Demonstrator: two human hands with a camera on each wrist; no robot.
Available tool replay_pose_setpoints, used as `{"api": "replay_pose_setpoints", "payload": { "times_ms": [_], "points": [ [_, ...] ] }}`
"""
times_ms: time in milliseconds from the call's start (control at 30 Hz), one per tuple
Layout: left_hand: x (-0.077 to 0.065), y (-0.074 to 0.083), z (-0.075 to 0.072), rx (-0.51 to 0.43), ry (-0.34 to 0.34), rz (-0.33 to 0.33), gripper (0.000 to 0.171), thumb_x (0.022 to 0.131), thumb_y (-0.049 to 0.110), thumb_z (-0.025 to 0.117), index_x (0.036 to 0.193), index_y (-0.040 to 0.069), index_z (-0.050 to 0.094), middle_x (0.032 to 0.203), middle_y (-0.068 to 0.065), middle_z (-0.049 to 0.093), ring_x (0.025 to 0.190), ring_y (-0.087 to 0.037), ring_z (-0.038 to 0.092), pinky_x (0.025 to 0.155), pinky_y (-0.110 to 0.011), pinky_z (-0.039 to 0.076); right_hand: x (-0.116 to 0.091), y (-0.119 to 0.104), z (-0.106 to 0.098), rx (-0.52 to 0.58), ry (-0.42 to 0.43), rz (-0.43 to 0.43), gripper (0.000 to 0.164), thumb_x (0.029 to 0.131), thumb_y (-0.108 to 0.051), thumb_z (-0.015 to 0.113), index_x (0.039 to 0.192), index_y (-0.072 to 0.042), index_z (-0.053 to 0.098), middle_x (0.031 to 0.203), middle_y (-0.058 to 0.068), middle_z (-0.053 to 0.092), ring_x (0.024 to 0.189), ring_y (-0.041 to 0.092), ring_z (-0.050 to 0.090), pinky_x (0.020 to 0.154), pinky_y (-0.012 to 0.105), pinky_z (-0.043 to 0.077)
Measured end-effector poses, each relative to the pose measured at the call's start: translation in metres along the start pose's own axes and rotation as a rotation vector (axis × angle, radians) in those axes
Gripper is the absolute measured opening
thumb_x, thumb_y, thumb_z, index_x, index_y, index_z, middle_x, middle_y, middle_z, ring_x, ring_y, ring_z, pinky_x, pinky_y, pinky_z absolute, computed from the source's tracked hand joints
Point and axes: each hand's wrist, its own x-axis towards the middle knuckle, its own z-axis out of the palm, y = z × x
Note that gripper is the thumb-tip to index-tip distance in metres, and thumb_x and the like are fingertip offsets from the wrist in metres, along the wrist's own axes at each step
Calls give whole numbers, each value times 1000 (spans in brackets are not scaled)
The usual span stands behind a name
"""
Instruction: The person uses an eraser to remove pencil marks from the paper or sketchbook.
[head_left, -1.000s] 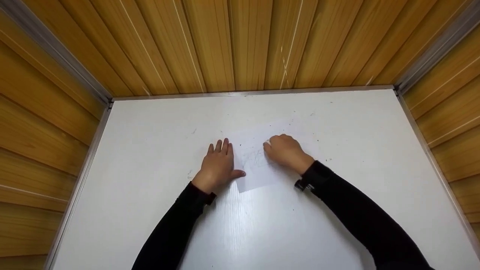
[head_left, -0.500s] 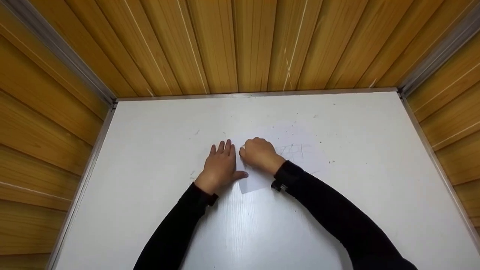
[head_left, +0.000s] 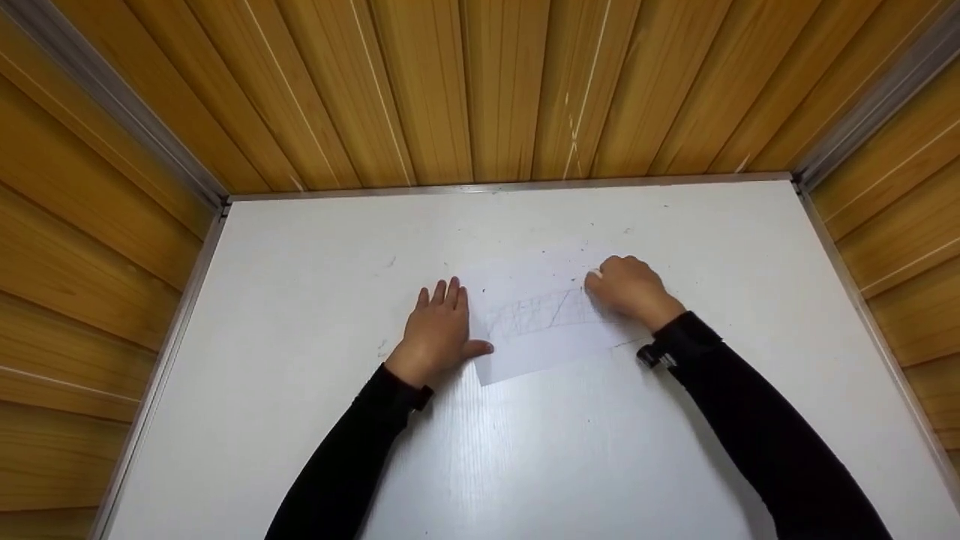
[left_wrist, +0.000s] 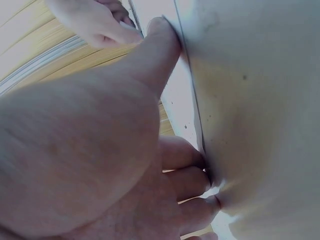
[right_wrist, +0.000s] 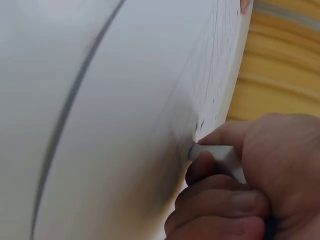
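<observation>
A white sheet of paper lies on the white table, with faint pencil lines across its middle. My left hand rests flat at the sheet's left edge, fingers straight and thumb spread onto the paper. Toward the sheet's right side, my right hand grips a white eraser between thumb and curled fingers. The right wrist view shows the eraser's tip against the paper, beside the lines. From the head view most of the eraser is hidden by the hand.
Small dark crumbs and smudges dot the sheet and the white table. Wood-patterned walls with metal edging enclose the table at the back and on both sides.
My right hand first moved left close to the left hand, then swept right across the sheet with the eraser. Lines at the left of the sheet show again. The left hand stays in place.
</observation>
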Motion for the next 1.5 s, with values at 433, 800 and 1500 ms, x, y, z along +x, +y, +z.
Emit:
{"api": "replay_pose_setpoints", "payload": {
  "times_ms": [433,800,1500],
  "points": [
    [0,-6,-1,10,-30,-21,119,96,76,69,170,-9,30,180,-28,27,170,-44,27,139,-59,26,-14,-49,18,36,48,-66,46,111,-33,48,104,4,74,106,23,74,99,36,64,92,54,55],
    [-6,-6,3,-53,5,-4,118,95,72,74,169,-10,32,179,-29,30,169,-45,30,139,-60,26,-15,-145,60,-62,-20,-225,41,109,-33,54,86,-6,74,102,21,78,93,37,73,84,55,64],
    [-5,-3,-1,-8,-44,-19,117,98,75,67,171,-8,29,182,-26,25,171,-42,24,139,-60,24,-15,-12,14,3,20,-7,49,109,-33,47,107,7,75,103,24,72,88,35,61,84,54,57]
  ]
}}
